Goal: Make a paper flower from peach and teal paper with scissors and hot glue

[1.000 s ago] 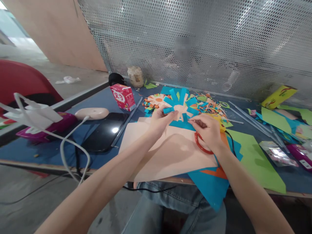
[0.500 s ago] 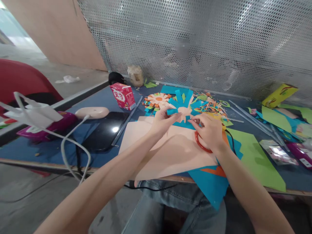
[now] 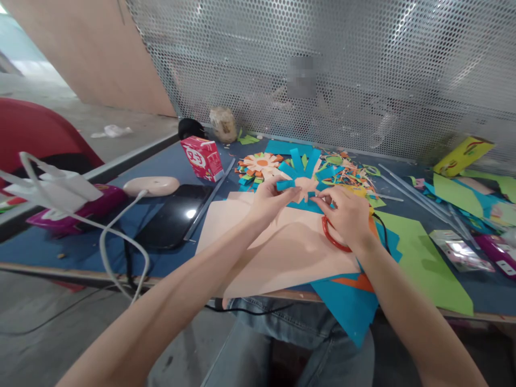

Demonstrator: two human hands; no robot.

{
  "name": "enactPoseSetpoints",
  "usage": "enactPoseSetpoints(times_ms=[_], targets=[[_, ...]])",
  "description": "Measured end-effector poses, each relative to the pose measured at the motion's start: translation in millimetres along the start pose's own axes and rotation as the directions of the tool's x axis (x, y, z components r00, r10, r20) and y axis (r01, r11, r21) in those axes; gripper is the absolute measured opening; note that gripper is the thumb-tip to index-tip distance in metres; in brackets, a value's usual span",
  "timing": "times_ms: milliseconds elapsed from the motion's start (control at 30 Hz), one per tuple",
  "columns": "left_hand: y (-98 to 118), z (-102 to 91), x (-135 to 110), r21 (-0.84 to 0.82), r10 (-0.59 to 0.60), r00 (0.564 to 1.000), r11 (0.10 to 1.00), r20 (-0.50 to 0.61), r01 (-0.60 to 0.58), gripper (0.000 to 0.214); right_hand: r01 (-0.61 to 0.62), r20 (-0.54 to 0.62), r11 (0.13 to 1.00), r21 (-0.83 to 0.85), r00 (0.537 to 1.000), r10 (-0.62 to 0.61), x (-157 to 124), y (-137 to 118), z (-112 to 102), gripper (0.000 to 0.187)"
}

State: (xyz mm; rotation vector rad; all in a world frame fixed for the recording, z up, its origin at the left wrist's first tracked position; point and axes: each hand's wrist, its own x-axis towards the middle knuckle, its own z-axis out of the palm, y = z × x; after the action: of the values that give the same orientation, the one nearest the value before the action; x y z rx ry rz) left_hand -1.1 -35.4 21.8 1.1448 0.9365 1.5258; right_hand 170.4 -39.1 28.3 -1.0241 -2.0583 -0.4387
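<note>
A blue paper flower [image 3: 303, 171] with strip petals and a peach centre is held just above the table. My left hand [image 3: 269, 200] pinches one of its left petals. My right hand [image 3: 343, 214] pinches a lower petal, fingers closed on the blue strip. Red-handled scissors [image 3: 332, 241] lie under my right hand on a large peach paper sheet [image 3: 278, 252]. A finished orange and peach paper flower [image 3: 260, 163] lies just beyond my left hand.
Paper scraps [image 3: 346, 172] cover the blue table behind the flower. Green sheets [image 3: 419, 258] and blue sheets [image 3: 346, 306] lie right and near. A red carton [image 3: 202, 157], a black tablet [image 3: 173, 217], a white charger with cable [image 3: 60, 191] stand left. Perforated metal panel [image 3: 363, 70] closes the back.
The blue flower has turned and dropped slightly between my hands. My right fingers have moved up from the scissors' side onto a lower petal. My left hand keeps its pinch.
</note>
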Motion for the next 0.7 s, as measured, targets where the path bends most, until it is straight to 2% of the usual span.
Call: enactPoseSetpoints(times_ms=[133, 267, 367, 433, 500, 600, 633, 700], targets=[[-2, 0.6, 1, -0.034, -0.027, 1.000, 0.999, 0.001, 0.027, 0.027, 0.008, -0.028, 1.000, -0.010, 1.000, -0.008, 0, 0, -1, 0.022], [-6, -5.1, 3, -0.083, -0.103, 0.994, 0.991, 0.038, 0.106, 0.028, 0.021, -0.095, 0.999, 0.034, 0.995, -0.018, -1, 0, -4, 0.020], [-7, -14.6, 5, -0.045, -0.239, 0.969, 0.971, -0.056, 0.237, 0.030, -0.039, -0.261, 0.988, 0.153, 0.962, 0.078, 1, 7, -5, 0.012], [-7, -19.9, 6, -0.031, -0.370, 0.925, 0.929, -0.093, 0.368, 0.028, -0.104, -0.325, 0.963, 0.250, 0.928, 0.184, 3, 16, -3, 0.009], [-5, -22.2, 8, -0.063, -0.480, 0.877, 0.875, 0.012, 0.479, 0.020, -0.141, -0.259, 0.929, 0.342, 0.936, 0.237, 6, 25, 1, 0.030], [-2, -20.1, 10, -0.105, -0.550, 0.816, 0.814, 0.177, 0.571, 0.017, -0.162, -0.025, 0.857, 0.488, 0.979, 0.200, 9, 31, 4, 0.068], [-1, -18.8, 10, -0.103, -0.558, 0.801, 0.803, 0.216, 0.587, 0.014, -0.172, 0.048, 0.830, 0.530, 0.984, 0.173, 9, 30, 5, 0.074], [1, -16.6, 10, -0.077, -0.587, 0.764, 0.778, 0.268, 0.624, 0.011, -0.190, 0.151, 0.792, 0.580, 0.981, 0.124, 8, 26, 6, 0.071]])
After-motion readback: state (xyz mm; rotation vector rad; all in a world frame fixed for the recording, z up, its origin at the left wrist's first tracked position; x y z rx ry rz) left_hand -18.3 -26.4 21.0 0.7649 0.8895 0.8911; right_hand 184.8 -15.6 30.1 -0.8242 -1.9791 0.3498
